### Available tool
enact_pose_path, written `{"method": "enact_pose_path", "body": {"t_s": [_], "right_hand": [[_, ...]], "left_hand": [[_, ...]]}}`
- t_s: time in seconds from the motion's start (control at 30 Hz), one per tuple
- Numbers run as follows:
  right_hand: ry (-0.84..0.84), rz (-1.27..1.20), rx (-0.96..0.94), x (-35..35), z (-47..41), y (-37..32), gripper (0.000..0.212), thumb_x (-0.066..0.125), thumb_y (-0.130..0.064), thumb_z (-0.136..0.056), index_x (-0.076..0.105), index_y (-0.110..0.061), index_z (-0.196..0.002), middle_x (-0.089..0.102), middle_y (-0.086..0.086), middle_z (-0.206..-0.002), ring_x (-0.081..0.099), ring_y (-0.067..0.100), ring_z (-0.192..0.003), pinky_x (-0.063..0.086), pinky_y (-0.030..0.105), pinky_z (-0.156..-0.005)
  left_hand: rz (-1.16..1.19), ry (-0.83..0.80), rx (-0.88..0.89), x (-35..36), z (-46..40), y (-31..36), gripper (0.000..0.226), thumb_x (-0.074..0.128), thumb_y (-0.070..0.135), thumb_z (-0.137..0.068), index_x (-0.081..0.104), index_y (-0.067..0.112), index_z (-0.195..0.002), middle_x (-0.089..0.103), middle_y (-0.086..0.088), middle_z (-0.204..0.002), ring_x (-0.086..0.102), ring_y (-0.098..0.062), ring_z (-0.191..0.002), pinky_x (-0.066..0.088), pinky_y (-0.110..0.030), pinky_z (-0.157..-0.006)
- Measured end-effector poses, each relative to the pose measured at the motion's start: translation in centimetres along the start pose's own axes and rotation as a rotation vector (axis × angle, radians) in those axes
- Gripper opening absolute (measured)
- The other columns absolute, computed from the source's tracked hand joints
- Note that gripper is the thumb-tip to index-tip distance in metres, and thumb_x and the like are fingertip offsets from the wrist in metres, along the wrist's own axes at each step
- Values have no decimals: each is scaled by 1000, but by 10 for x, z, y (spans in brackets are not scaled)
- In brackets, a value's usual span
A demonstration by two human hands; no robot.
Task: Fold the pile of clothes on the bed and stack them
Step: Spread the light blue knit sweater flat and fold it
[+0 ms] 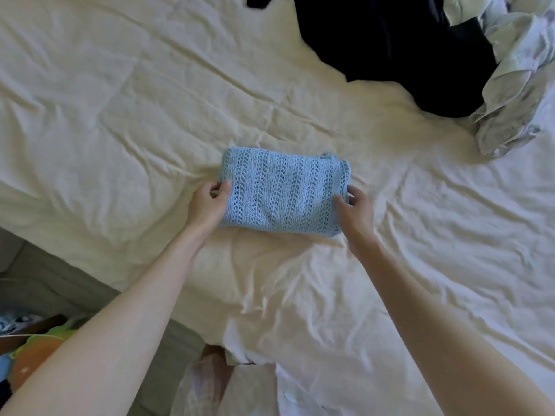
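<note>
The head view shows the fingers of the left hand (210,202) curled around the left edge of a light blue knit garment (282,193), thumb on top, so that edge is pinched. The right hand (356,210) is set against the right edge, thumb laid on the knit and fingers bent round the side; a grasp is judged likely, though the fingertips are tucked behind the cloth and how far they close cannot be told. The garment lies as a compact folded rectangle on the cream bedsheet (120,100), near the middle of the bed and just beyond the hands.

The step in hand is judged to be the finishing of this one item: the fold is done and the bundle is held at both ends, either for squaring or for lifting. The next move would call for the bundle to be kept flat and carried by both ends to a stacking spot, with the loose open knit prevented from sagging or unfolding. No stack can be seen yet, so a place for it would have to be chosen.

Well apart, at the upper right, a dark garment (390,49) and a crumpled pale patterned cloth (516,94) lie unfolded, touching each other; both are cut off by the frame. The coloured objects (36,346) at the lower left cannot be identified.
</note>
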State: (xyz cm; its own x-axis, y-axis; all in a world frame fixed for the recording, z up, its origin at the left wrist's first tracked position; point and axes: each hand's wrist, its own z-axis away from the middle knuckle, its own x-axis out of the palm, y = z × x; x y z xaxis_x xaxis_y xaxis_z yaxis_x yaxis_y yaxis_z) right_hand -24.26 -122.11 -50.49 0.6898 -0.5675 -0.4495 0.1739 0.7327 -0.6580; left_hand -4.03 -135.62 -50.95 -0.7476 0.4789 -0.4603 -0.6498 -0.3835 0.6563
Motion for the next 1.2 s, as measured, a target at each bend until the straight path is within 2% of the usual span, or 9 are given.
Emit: {"method": "enact_pose_path", "body": {"t_s": [0.13,0.23,0.3,0.47,0.7,0.77,0.87,0.93,1.2], "right_hand": [[-17,10,-100,-3,10,9,43,56,-11,-90,51,-12,-132,58,9,-123,57,23,-103,48,40,-92],[-29,-67,-20,-5,2,14,39,59,-12,-89,54,-11,-128,60,11,-118,58,22,-101,49,39,-92],[-54,-144,94,-9,-11,14,36,62,-17,-89,56,-12,-124,62,10,-110,61,22,-97,51,39,-88],[-238,-167,278,-23,-40,7,13,68,-17,-85,62,-7,-90,64,3,-72,62,14,-58,51,24,-49],[-500,-145,415,-31,-61,1,14,66,-17,-85,61,-5,-89,61,4,-77,60,16,-64,51,28,-63],[-501,-162,428,-27,-58,-2,13,64,-15,-87,57,-5,-87,54,4,-76,54,15,-62,49,28,-60],[-453,-205,442,-26,-48,-6,9,62,-11,-88,59,-4,-93,61,6,-91,60,19,-81,51,37,-73],[-416,-219,427,-30,-38,-9,5,61,-9,-88,61,-7,-93,63,5,-95,62,19,-86,52,36,-72],[-342,-286,343,-64,40,-16,5,64,-8,-86,65,-12,-89,66,2,-86,63,17,-79,51,31,-64]], "left_hand": [[77,104,-60,-3,21,-23,23,61,38,-88,59,16,-93,66,-8,-98,63,-26,-95,50,-44,-88],[133,95,-233,-5,16,-35,31,66,42,-83,62,13,-95,68,-11,-102,64,-29,-96,52,-45,-88],[209,22,-288,-10,6,-32,42,67,48,-80,63,12,-100,69,-9,-99,66,-26,-89,55,-42,-79],[229,-205,-220,-17,-15,-16,24,59,43,-87,64,20,-93,70,0,-90,67,-13,-77,51,-27,-60],[258,-261,-263,-11,-21,-8,19,59,28,-91,63,12,-99,68,-4,-87,65,-17,-75,50,-31,-61],[280,-238,-268,-12,-18,-7,13,59,26,-91,63,13,-95,68,-2,-82,65,-16,-71,50,-30,-59],[310,-197,-264,-16,-8,-5,8,60,20,-90,63,15,-86,70,3,-66,66,-12,-61,51,-26,-52],[314,-165,-252,-19,1,0,8,60,15,-90,62,13,-82,69,5,-58,65,-8,-53,51,-21,-47],[344,-115,-233,-39,73,12,6,60,11,-89,64,11,-85,66,-6,-78,61,-16,-67,49,-28,-62]]}}
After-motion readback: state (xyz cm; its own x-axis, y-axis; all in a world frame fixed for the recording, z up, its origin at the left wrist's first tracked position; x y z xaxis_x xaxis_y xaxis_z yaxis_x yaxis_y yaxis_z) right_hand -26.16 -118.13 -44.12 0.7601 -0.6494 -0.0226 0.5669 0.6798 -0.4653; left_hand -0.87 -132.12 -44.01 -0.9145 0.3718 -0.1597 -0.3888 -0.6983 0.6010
